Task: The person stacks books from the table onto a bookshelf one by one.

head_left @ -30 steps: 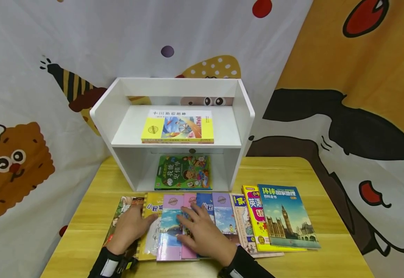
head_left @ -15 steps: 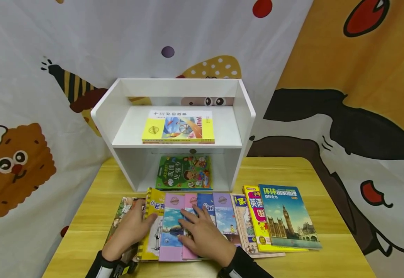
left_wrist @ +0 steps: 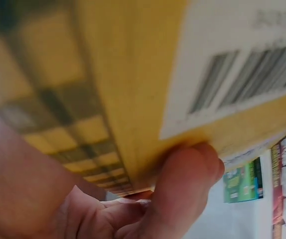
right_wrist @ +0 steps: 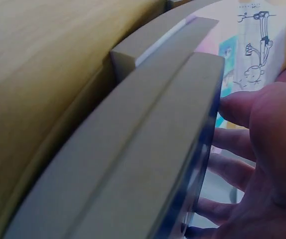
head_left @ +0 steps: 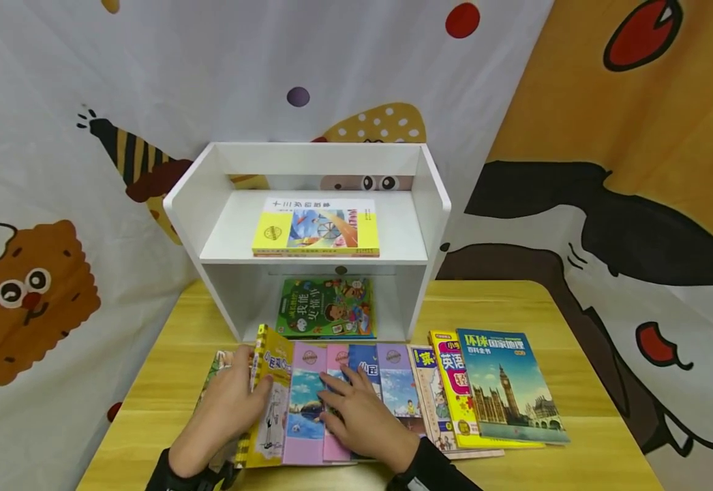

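Note:
My left hand [head_left: 228, 406] grips the spine side of a yellow book [head_left: 273, 423], whose left edge is tilted up off the table. In the left wrist view its back cover [left_wrist: 143, 74] shows a barcode, with fingers [left_wrist: 183, 184] pressed against it. My right hand [head_left: 365, 419] rests spread over the overlapping books beside it: a purple book [head_left: 307, 382], a pink book [head_left: 335, 449] and a blue book [head_left: 362, 351]. In the right wrist view my fingertips [right_wrist: 232, 144] touch a cover near thick page edges. Another book [head_left: 218, 361] lies partly hidden under my left hand.
A white two-tier shelf [head_left: 427, 300] stands behind, with yellow books [head_left: 316, 232] on top and green books [head_left: 326, 307] below. To the right lie another purple book [head_left: 398, 382], a comic-style book [head_left: 433, 402], a yellow English book [head_left: 451, 389] and a blue geography book [head_left: 512, 389].
My left hand has tipped the yellow book's left edge up and toward the right, so it stands steeper. The right hand has stayed over the books.

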A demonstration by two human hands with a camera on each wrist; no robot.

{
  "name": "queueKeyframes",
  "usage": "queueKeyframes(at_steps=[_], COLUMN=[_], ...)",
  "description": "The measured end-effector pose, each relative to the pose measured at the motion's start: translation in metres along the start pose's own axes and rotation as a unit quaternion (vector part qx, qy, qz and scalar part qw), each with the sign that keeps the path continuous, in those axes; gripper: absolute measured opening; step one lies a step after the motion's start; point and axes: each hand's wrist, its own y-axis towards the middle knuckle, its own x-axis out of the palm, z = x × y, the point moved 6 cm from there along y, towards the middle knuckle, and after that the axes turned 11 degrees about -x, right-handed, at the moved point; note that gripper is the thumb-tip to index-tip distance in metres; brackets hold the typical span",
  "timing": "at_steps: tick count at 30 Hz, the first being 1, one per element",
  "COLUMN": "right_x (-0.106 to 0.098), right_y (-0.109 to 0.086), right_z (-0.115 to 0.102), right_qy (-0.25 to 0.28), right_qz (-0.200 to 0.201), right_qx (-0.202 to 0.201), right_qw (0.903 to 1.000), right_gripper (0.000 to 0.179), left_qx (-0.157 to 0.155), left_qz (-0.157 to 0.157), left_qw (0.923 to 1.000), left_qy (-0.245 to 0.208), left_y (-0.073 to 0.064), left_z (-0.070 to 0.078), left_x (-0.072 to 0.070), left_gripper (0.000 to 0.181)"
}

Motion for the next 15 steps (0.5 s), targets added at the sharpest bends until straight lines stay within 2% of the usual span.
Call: queueKeyframes(at_steps=[3,9,12,15], right_x=[0.0,-0.005,-0.009,-0.015], right_y=[-0.001,0.0,0.002,0.006], right_z=[0.001,0.0,-0.001,-0.001], right_qy=[0.004,0.013,0.038,0.098], right_qz=[-0.003,-0.007,-0.004,0.017], right_qx=[0.003,0.01,0.026,0.05], right_qw=[1.0,0.9998,0.9989,0.9937], right_gripper=[0.039,0.041,0.05,0.062], left_qx=[0.013,0.074,0.098,0.132], left_qz=[0.017,0.082,0.111,0.141], left_qw=[0.9997,0.9934,0.9884,0.9807], left_qy=[0.011,0.029,0.034,0.03], left_y=[-0.006,-0.022,-0.03,-0.039], left_z=[0.006,0.02,0.027,0.035], left_x=[-0.008,-0.027,-0.036,-0.043], left_gripper=[0.058,0.053,0.056,0.056])
